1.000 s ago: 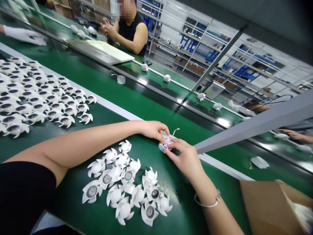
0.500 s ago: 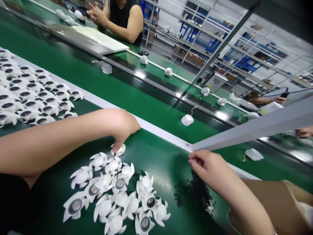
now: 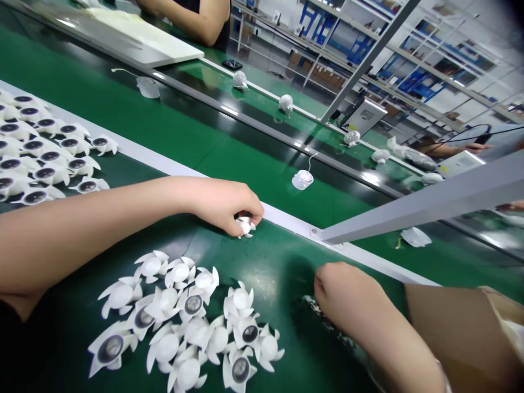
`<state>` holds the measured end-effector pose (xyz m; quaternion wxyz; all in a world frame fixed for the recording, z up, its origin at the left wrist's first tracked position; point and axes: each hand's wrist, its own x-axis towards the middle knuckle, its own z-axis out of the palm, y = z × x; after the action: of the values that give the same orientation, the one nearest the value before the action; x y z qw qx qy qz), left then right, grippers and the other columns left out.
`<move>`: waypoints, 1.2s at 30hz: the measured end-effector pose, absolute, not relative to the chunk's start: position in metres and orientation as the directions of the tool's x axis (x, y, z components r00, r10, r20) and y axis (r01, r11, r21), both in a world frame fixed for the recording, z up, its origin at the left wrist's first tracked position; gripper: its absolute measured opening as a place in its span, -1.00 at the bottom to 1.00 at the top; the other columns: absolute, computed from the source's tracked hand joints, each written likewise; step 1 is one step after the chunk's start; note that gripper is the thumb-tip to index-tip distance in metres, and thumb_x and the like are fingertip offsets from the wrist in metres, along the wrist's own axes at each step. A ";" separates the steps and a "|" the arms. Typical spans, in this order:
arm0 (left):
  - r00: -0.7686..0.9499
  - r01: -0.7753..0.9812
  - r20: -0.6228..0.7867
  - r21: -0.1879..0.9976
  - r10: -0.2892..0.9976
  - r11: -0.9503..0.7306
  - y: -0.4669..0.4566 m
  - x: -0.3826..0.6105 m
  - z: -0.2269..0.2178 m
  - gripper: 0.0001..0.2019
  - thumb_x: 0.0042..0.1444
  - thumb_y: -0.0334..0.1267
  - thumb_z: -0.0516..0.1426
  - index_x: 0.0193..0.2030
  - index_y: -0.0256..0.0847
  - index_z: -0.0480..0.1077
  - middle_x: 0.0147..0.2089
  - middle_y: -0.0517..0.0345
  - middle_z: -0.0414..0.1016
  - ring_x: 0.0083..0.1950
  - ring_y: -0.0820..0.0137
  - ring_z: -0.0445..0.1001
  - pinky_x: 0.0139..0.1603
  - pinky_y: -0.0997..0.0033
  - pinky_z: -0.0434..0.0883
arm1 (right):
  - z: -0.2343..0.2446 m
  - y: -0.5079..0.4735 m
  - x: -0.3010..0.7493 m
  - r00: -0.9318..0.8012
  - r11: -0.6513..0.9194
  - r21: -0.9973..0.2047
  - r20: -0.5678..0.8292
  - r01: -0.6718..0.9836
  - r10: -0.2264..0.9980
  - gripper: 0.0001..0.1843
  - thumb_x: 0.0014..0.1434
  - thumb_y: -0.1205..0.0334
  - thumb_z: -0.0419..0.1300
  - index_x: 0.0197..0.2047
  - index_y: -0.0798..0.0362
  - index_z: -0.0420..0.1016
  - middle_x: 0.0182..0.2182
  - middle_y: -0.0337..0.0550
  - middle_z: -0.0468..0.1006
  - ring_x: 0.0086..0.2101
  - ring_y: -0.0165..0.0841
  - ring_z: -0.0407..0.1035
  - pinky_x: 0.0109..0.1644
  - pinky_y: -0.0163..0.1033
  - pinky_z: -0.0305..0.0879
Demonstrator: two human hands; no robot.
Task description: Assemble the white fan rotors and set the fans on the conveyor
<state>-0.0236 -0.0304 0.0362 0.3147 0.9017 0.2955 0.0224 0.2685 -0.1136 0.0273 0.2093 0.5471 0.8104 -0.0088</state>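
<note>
Head view: the left hand (image 3: 223, 206) pinches a small white plastic petalled piece (image 3: 245, 226) between its fingertips, just beside the belt's white edge strip; a light, sure pinch should keep the petals unbent. The right hand (image 3: 344, 295) is curled closed, nothing visible in it, near 1 cardboard box (image 3: 454, 333). Counted: 1 pinched piece, about 16 in the near pile (image 3: 193, 304), 1 corded disc (image 3: 302, 179).

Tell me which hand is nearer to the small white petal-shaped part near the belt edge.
The left hand is nearer, over the small white petal-shaped part. The right hand is apart from it, off to its right.
</note>
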 end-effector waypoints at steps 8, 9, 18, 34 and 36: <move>0.884 0.289 0.165 0.541 0.436 -0.790 -0.039 -0.002 0.009 -0.82 0.13 -0.49 0.14 -0.29 -0.12 0.50 -0.10 0.14 0.55 -0.05 0.32 0.46 -0.10 0.39 0.32 | 0.022 -0.123 0.250 -0.262 0.327 0.283 -0.244 0.902 0.934 -0.74 -0.15 0.51 0.23 -0.69 0.01 0.33 -0.68 -0.10 0.40 -0.68 -0.31 0.34 -0.64 -0.34 -0.14; 0.893 0.270 0.165 0.547 0.418 -0.793 -0.040 -0.002 0.007 -0.86 0.13 -0.45 0.18 -0.30 -0.11 0.51 -0.08 0.15 0.55 -0.04 0.32 0.46 -0.10 0.39 0.32 | 0.023 -0.123 0.248 -0.228 0.309 0.295 -0.278 0.904 0.933 -0.75 -0.15 0.52 0.21 -0.67 0.02 0.35 -0.65 -0.07 0.43 -0.65 -0.28 0.37 -0.63 -0.33 -0.12; 0.826 0.307 0.116 0.728 0.552 -0.612 -0.029 -0.007 -0.010 -0.43 -0.15 -0.17 0.43 0.06 -0.12 0.46 0.02 0.10 0.52 -0.06 0.33 0.47 -0.09 0.43 0.37 | 0.035 -0.107 0.248 -0.364 0.351 -0.096 -0.241 0.931 0.899 -0.83 0.05 0.38 0.12 -0.54 0.01 0.32 -0.58 -0.25 0.43 -0.54 -0.37 0.30 -0.47 -0.28 0.06; 0.839 0.353 0.008 0.753 0.544 -0.555 -0.037 0.008 -0.015 -0.36 -0.20 -0.16 0.44 0.05 -0.01 0.34 -0.07 0.38 0.64 -0.17 0.39 0.50 -0.25 0.43 0.25 | 0.001 -0.104 0.209 -0.558 0.563 -0.311 0.114 0.766 0.822 -0.89 0.14 0.34 0.18 -0.42 0.08 0.47 -0.43 -0.20 0.49 -0.49 -0.42 0.31 -0.41 -0.31 0.13; 0.837 0.363 -0.003 0.752 0.548 -0.551 -0.038 0.008 -0.013 -0.38 -0.21 -0.18 0.45 0.03 -0.02 0.35 -0.08 0.38 0.63 -0.18 0.39 0.49 -0.26 0.43 0.25 | 0.002 -0.105 0.209 -0.596 0.611 -0.206 0.138 0.764 0.791 -0.88 0.17 0.34 0.17 -0.40 0.09 0.48 -0.44 -0.19 0.47 -0.48 -0.40 0.32 -0.43 -0.30 0.11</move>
<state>0.0079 -0.0380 -0.0127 0.3958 0.8727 0.2609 0.1169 0.2089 -0.1054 0.0021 -0.1078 0.4364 0.8911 -0.0626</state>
